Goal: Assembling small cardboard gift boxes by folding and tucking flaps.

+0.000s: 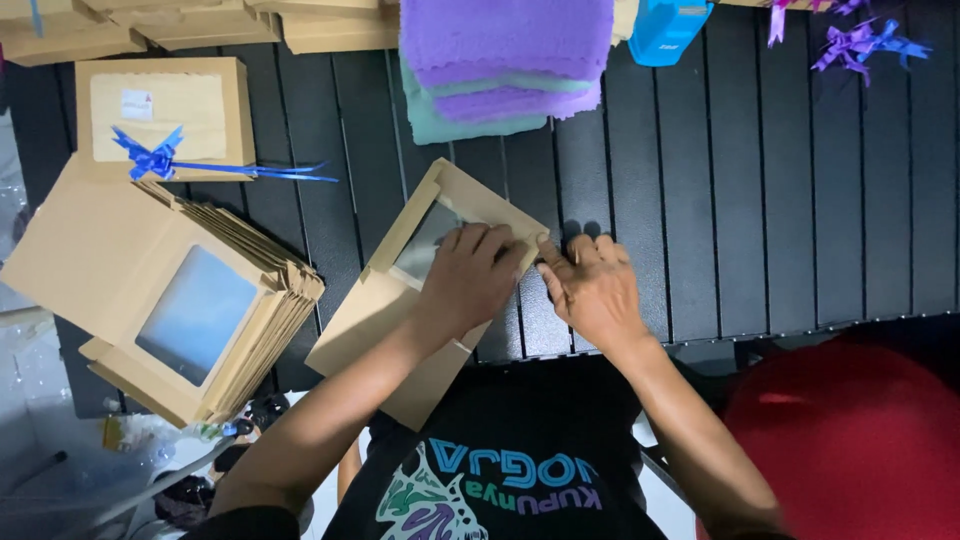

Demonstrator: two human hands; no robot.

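A flat brown cardboard box with a clear window (420,235) lies on the dark slatted table (760,200) in front of me. My left hand (468,280) presses down on its window panel. Right beside it, my right hand (592,288) pinches the box's right corner flap with fingers closed on the card. The box's near end hangs over the table's front edge.
A tall stack of flat windowed boxes (190,310) lies at the left. Behind it sits a closed box with a blue ribbon bow (160,158). Folded purple and teal towels (505,65) lie at the back, purple ribbon bows (860,42) far right, and a red cap (850,440) near right.
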